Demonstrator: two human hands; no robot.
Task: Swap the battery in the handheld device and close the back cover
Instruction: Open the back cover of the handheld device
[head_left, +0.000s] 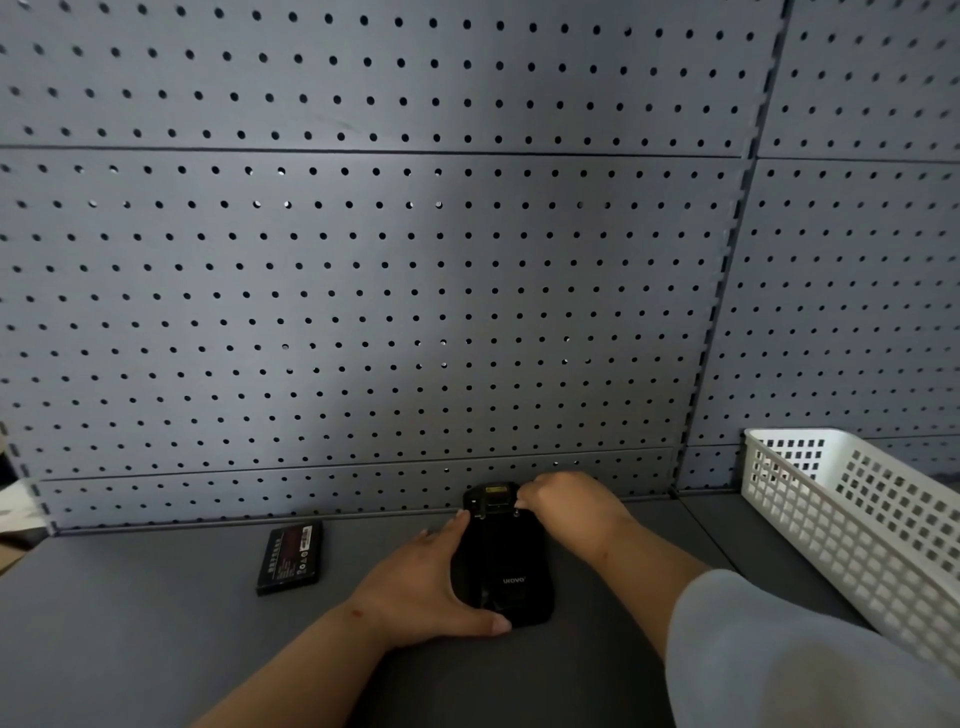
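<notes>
Handheld device (501, 558): black, lies back-up on the grey bench (156, 623), its far end close to the foot of the pegboard wall; the word "urovo" reads on its lower back.
Back cover (506, 569): sits over the device's back; whether it is latched, I cannot tell.
Scanner end (493, 496): the device's far end, with a yellowish window on top, faces the pegboard.
Left hand (431, 582): lies flat against the device's left side, fingers stretched along that edge toward the far end, thumb curled round the near corner; its grip is spread and braces the device.
Right hand (563, 506): at the device's far right corner, fingers bent down with the tips pressing on the upper edge of the cover; its grip is pressed together on that edge.
Sleeve (779, 654): pale, covers the right upper arm, nearer the camera than the device.
Loose battery (289, 558): black with a red-and-white label, lies flat on the bench left of the device, well apart from it and from both hands.
White basket (857, 525): perforated plastic, stands on the bench right of the device, beyond the right arm.
Pegboard (363, 260): grey, with rows of round holes, rises behind the device.
</notes>
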